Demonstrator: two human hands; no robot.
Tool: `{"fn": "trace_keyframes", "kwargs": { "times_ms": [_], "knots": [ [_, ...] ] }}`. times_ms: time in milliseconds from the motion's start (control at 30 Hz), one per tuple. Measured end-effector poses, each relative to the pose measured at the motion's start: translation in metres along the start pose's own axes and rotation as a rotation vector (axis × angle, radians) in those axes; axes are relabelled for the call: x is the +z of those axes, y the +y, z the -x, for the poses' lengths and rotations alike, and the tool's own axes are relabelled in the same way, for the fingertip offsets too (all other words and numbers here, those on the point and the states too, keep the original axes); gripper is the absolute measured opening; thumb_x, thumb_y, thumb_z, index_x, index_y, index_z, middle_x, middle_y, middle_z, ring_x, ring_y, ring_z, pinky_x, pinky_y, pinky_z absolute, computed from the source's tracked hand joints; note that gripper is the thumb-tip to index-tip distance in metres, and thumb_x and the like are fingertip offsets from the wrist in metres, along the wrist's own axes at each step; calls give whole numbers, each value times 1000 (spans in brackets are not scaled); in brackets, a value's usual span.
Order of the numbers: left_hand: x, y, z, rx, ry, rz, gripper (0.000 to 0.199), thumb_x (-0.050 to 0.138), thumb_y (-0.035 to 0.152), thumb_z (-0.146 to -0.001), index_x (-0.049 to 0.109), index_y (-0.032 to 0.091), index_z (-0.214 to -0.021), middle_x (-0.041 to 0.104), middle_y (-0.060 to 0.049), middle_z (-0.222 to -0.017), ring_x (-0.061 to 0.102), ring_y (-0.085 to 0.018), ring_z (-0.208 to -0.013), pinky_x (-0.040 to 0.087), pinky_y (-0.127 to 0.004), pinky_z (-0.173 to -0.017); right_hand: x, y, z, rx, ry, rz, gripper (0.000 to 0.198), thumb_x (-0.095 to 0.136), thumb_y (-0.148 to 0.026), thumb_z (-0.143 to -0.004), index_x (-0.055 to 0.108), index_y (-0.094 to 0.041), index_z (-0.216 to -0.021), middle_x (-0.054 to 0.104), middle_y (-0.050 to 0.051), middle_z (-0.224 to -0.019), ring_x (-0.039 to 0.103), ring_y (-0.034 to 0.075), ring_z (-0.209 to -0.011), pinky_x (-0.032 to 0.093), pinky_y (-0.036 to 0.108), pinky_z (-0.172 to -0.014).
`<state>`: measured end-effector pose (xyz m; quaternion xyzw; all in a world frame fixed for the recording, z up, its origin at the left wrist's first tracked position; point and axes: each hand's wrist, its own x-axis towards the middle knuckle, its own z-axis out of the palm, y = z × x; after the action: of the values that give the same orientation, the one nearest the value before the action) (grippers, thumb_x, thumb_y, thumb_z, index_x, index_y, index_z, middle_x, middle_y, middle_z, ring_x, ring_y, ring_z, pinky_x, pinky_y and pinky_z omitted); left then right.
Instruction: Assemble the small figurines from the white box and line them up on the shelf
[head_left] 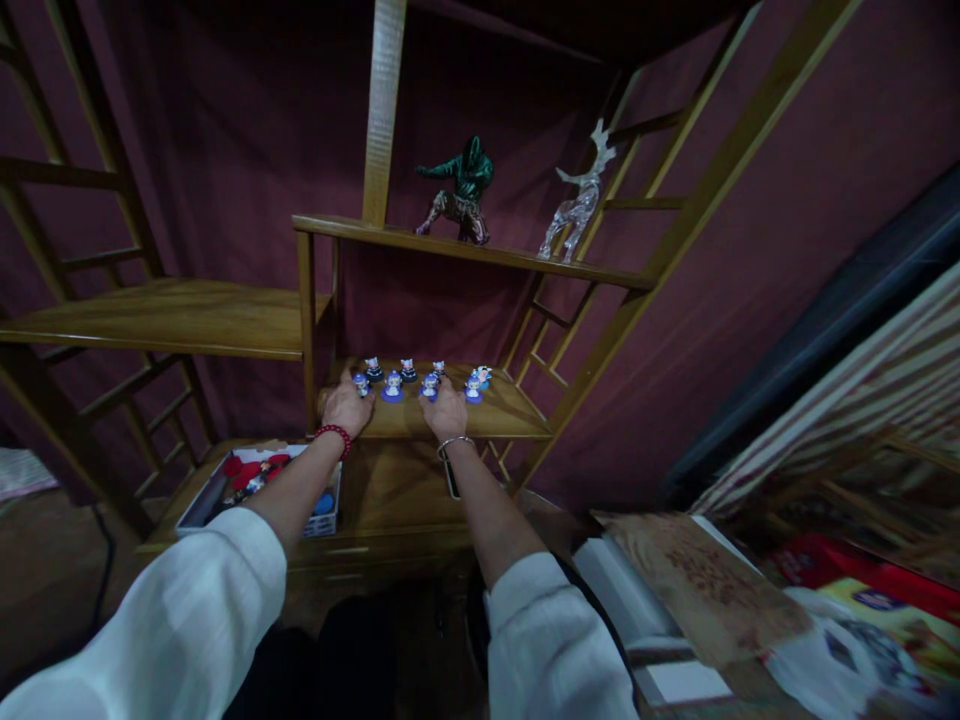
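Note:
Two rows of small figurines stand on a low wooden shelf (pixel 495 420). My left hand (pixel 346 407) is at the left end of the front row, its thumb and index finger around a purple-and-white figurine (pixel 361 384). Farther right, my right hand (pixel 448 410) has its fingers about another purple-based figurine (pixel 429 386). Between my hands stands a similar figurine (pixel 392 387), untouched. One more purple figurine (pixel 472 389) is just right of my right hand. Behind are dark-based figurines, including one (pixel 407 370) in the middle, and a blue-and-white figurine (pixel 481 376).
Below left, an open box (pixel 335 515) holds red and blue items. The shelf above (pixel 510 258) carries a dark green crouching statue (pixel 466 190) and a clear deer figure (pixel 579 205). A phone-like object (pixel 452 482) lies under my right wrist. Cardboard (pixel 697 580) and bags are at lower right.

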<state>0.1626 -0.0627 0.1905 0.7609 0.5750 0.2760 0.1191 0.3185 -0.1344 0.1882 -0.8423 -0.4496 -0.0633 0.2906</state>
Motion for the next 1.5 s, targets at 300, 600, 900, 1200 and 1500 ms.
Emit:
{"fn": "trace_keyframes", "kwargs": {
  "times_ms": [300, 600, 900, 1200, 1500],
  "knots": [
    [-1, 0, 0, 7, -3, 13, 68, 51, 39, -73, 27, 12, -130, 62, -15, -103, 57, -26, -98, 41, -32, -81, 3, 1, -2, 11, -18, -32, 52, 51, -36, -75, 40, -17, -122, 59, 7, -109, 50, 22, -100, 35, 31, -86],
    [0, -1, 0, 18, 14, 4, 65, 50, 41, -72, 31, 12, -127, 62, -16, -103, 58, -27, -95, 42, -33, -79, 3, 1, -1, 4, -15, -49, 52, 53, -36, -73, 43, -18, -121, 58, 8, -108, 49, 24, -99, 35, 33, -85],
    [-2, 0, 2, 29, 22, -13, 66, 48, 43, -73, 31, 11, -128, 63, -16, -98, 59, -27, -92, 43, -33, -76, -3, 23, 5, 24, 331, -164, 36, 44, -30, -78, 47, -13, -109, 53, 11, -107, 43, 22, -102, 28, 33, -91],
    [-2, 1, 2, 34, 15, -24, 65, 48, 41, -74, 31, 9, -127, 62, -17, -100, 58, -27, -94, 42, -33, -78, -21, 54, -6, 256, 243, -11, 52, 55, -34, -70, 43, -10, -114, 51, 17, -107, 43, 28, -103, 28, 35, -88],
    [0, 1, 1, 18, 8, -2, 66, 48, 40, -74, 28, 10, -130, 62, -16, -102, 58, -26, -95, 42, -33, -79, -20, 52, -20, 270, 83, 25, 48, 54, -36, -70, 46, -12, -111, 54, 15, -110, 44, 27, -106, 31, 35, -86]
  ]
}}
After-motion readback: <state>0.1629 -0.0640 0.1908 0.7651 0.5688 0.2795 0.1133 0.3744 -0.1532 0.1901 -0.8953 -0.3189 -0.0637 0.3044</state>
